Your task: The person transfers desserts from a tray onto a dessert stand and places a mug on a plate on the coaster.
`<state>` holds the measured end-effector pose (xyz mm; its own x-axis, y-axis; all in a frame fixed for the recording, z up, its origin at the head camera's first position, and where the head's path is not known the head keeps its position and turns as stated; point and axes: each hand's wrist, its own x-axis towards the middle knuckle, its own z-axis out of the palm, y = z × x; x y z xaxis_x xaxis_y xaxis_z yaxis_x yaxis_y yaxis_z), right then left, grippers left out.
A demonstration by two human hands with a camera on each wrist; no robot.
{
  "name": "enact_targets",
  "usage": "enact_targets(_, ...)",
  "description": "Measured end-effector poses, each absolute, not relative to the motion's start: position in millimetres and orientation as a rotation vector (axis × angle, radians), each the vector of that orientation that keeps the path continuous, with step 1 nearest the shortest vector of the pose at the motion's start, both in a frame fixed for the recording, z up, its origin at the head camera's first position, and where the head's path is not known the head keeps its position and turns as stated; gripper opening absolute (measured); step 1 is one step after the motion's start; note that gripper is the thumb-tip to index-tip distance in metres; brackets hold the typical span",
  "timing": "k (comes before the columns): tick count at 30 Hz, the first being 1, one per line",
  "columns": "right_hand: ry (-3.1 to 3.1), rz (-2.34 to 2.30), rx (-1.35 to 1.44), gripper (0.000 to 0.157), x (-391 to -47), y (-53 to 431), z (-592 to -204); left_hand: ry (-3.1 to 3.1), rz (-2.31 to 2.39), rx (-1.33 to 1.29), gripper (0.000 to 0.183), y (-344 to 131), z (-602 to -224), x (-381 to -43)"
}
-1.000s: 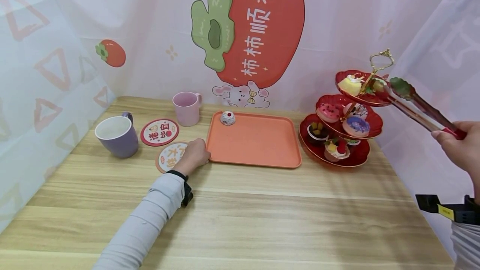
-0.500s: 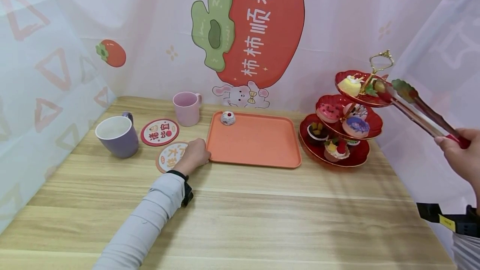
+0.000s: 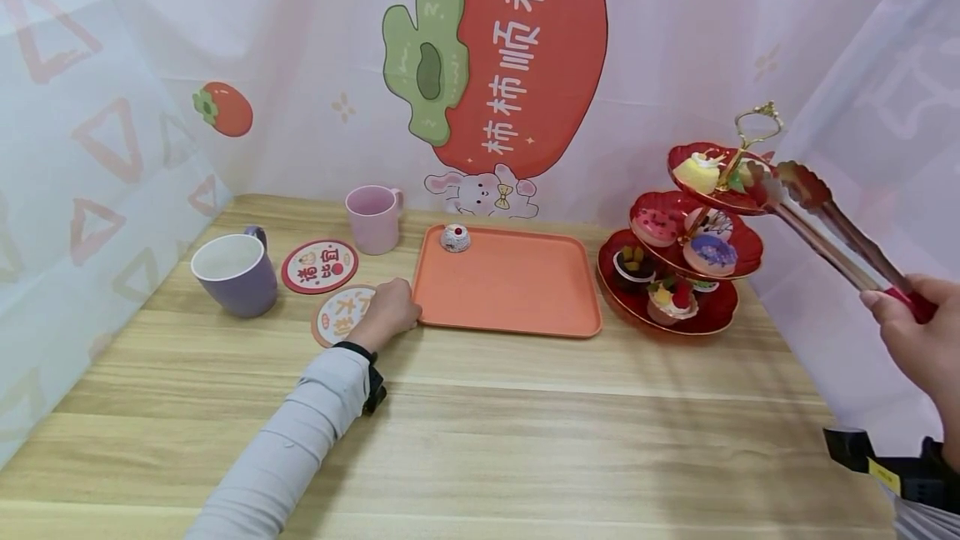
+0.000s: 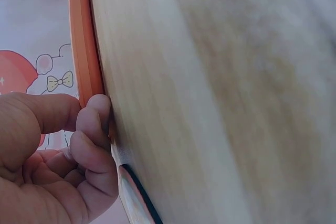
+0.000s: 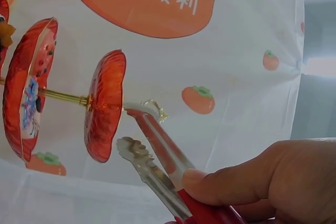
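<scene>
My left hand [image 3: 387, 310] pinches the front left corner of the orange tray [image 3: 517, 286] between thumb and curled fingers; the left wrist view shows the tray's rim [image 4: 86, 40] in that grip. On the tray's back left sits a small white-dusted cake [image 3: 455, 237] with a red top. My right hand [image 3: 922, 340] holds metal tongs [image 3: 843, 236] with red handles. The tongs' tips stand apart at the right side of the top tier of a red three-tier cake stand [image 3: 678, 319]. That tier bears a yellow pudding [image 3: 697, 174] and a green-leaved piece partly hidden by the tongs.
Doughnuts [image 3: 711, 255] fill the middle tier, and tarts [image 3: 672, 303] the bottom one. To the left are a purple mug [image 3: 243, 282], a pink mug [image 3: 373, 223] and two round coasters [image 3: 320, 266]. A printed cloth [image 3: 300, 32] hangs behind the table.
My right hand has moved a little down, and the tongs have turned slightly, their tips still beside the top tier. My left hand and the tray have stayed in place.
</scene>
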<state>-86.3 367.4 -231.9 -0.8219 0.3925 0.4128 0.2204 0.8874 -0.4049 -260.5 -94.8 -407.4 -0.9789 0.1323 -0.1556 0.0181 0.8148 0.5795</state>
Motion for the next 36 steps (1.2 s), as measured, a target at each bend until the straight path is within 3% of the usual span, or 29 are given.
enact_targets(8, -2.502, 0.453, -0.376, 0.026, -76.6, 355.3, -236.0, 2.816, 0.878, 0.122, 0.019, -94.9, -409.5, -260.7)
enact_targets(30, -2.571, 0.163, -0.278, 0.036, -76.3, 323.2, -246.3, 2.791, 0.888, 0.085, 0.014, -93.5, -409.2, -261.3)
enact_targets(36, -2.51, 0.175, -0.14, 0.036, -80.2, 316.6, -250.4, 2.789, 0.894, 0.084, 0.015, -93.6, -408.6, -261.2)
